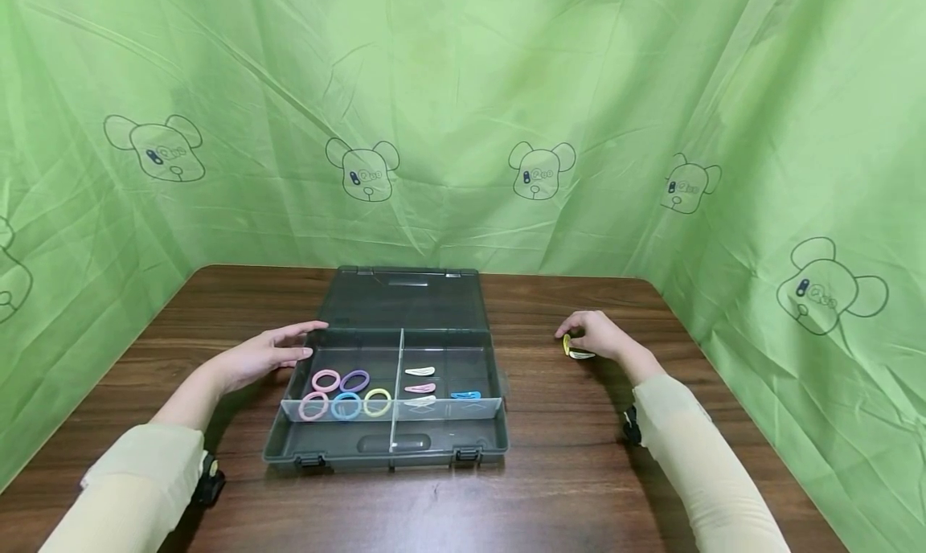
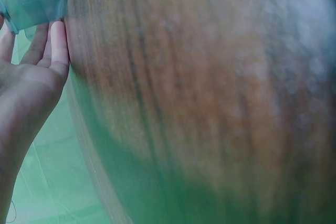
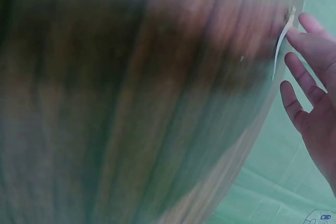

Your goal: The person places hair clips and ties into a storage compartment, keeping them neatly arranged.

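An open grey plastic organizer box (image 1: 292, 448) stands on the table with its lid laid back. In its left section lie several hair ties, among them a purple hair tie (image 1: 354, 370) and a yellow hair tie (image 1: 378, 391). The right section has several snap hair clips, including a pink hair clip (image 1: 419, 388) and a blue hair clip (image 1: 466, 395). My left hand (image 1: 260, 358) rests against the box's left side, fingers extended. On the right, my right hand (image 1: 600, 335) has its fingertips at a yellow hair clip (image 1: 567, 344); a white hair clip (image 1: 582, 354) lies beside it.
The brown wooden table (image 1: 538, 489) reaches back to a green curtain (image 1: 463, 71) that surrounds it on the visible sides. The box's raised dividers (image 1: 448, 408) split it into compartments. Its flat lid (image 1: 405, 300) covers part of the table behind it.
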Demonstrator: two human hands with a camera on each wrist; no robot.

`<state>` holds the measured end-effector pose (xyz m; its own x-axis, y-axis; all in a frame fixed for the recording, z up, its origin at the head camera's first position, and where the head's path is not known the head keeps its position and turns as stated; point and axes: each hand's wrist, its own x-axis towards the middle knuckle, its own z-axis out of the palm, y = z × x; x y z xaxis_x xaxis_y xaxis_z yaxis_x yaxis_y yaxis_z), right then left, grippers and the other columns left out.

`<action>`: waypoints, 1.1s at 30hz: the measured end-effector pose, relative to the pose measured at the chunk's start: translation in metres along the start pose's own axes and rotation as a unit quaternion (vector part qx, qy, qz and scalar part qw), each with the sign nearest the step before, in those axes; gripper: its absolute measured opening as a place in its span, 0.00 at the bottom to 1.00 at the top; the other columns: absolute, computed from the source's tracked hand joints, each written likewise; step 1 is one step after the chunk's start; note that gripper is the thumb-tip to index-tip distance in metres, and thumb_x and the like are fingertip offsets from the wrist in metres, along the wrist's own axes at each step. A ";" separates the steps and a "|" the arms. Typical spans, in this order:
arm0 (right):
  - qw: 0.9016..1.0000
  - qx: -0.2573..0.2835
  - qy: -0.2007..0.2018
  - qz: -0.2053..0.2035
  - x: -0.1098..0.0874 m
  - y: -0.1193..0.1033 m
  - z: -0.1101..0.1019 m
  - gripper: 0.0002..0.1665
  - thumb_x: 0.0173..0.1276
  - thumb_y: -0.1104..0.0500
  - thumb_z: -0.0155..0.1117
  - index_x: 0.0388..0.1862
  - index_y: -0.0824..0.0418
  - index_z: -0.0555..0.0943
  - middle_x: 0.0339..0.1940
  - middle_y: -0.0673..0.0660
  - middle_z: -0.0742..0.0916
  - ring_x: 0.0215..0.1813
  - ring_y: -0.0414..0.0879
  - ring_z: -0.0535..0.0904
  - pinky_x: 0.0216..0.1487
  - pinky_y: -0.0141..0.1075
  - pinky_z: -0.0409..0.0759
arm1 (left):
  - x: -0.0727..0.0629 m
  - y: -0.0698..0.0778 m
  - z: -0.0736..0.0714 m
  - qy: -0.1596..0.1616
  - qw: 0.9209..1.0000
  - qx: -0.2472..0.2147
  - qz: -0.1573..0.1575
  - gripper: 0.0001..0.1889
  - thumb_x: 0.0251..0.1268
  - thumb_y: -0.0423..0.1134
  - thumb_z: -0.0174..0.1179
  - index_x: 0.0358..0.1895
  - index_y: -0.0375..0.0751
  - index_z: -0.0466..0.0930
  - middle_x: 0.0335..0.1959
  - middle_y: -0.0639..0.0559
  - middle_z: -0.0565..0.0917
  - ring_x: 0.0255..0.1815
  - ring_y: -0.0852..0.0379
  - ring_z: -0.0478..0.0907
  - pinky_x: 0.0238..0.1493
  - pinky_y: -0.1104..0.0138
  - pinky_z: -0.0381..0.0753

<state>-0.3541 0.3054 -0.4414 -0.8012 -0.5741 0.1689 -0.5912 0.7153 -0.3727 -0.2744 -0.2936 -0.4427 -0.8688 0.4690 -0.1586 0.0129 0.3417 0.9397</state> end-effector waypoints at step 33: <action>0.999 -0.028 0.006 0.020 -0.008 -0.004 -0.006 0.06 0.55 0.66 0.70 0.24 0.55 0.84 0.28 0.48 0.83 0.34 0.42 0.77 0.39 0.37 0.73 | 0.001 -0.002 0.001 0.004 1.000 -0.007 0.006 0.30 0.70 0.38 0.53 0.73 0.44 0.55 0.67 0.34 0.56 0.49 0.56 0.71 0.45 0.68 0.75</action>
<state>-0.3461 0.3090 -0.4357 -0.8254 -0.5396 0.1657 -0.5622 0.7593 -0.3277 -0.2749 -0.2934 -0.4448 -0.8730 0.4656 -0.1451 0.0160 0.3248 0.9457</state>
